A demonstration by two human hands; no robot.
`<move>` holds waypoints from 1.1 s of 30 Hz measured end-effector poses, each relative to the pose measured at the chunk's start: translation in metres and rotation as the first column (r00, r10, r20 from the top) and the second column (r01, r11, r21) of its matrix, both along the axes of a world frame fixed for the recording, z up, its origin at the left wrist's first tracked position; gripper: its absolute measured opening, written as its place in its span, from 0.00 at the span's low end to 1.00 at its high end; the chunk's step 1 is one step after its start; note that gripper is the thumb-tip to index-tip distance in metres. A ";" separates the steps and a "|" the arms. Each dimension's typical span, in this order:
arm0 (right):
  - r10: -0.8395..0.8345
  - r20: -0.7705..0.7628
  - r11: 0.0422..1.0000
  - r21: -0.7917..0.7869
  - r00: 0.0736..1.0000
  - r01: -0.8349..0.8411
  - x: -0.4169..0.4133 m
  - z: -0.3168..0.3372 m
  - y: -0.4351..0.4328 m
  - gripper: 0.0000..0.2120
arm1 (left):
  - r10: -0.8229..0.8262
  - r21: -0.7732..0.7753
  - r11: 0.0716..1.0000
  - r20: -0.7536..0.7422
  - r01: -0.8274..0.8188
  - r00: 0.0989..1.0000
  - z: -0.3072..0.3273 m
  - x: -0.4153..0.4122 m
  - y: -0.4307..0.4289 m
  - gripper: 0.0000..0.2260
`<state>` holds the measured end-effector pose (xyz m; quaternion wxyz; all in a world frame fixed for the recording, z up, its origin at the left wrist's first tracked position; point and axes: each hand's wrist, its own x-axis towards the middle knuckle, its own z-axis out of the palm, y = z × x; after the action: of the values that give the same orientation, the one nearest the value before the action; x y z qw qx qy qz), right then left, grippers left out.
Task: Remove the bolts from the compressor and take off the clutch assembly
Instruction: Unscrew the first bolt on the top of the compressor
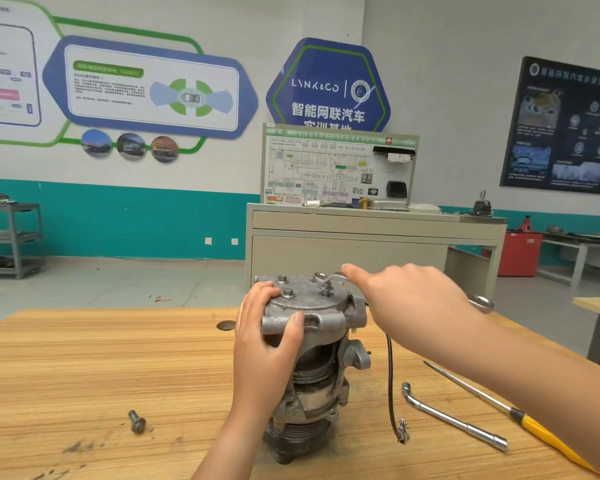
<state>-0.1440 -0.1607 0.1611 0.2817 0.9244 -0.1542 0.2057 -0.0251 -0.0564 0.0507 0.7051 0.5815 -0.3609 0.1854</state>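
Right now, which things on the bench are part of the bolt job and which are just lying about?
On the job: grey metal compressor, gripped by the left hand; steel double-ended ring spanner at its top, held by the right hand; removed dark bolt on the wooden table.
Lying about: L-shaped steel socket wrench; yellow-handled screwdriver.

blue hexagon wall sign [328,84]: "LYNK&CO", "智能网联汽车" | white wall panel [146,88]: "ADAS" | training board [336,168]: "HV" | dark poster [565,126]: text too blurred
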 end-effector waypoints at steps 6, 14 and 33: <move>0.052 -0.039 0.999 0.009 0.998 -0.051 0.007 0.003 0.010 0.25 | 0.010 0.007 1.000 0.017 -0.010 1.000 -0.001 0.002 0.000 0.16; -0.033 0.073 0.999 -0.011 0.997 0.034 -0.006 0.015 -0.002 0.23 | 0.017 0.008 1.000 0.005 -0.017 1.000 0.000 0.000 0.001 0.17; 0.229 0.297 0.973 -0.099 0.927 -0.209 0.001 -0.015 -0.039 0.08 | 0.038 0.008 0.999 0.018 -0.038 0.999 0.000 0.001 0.000 0.18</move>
<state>-0.1434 -0.1994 0.1459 0.2598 0.8830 -0.0851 0.3816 -0.0237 -0.0565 0.0510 0.6955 0.5897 -0.3571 0.2025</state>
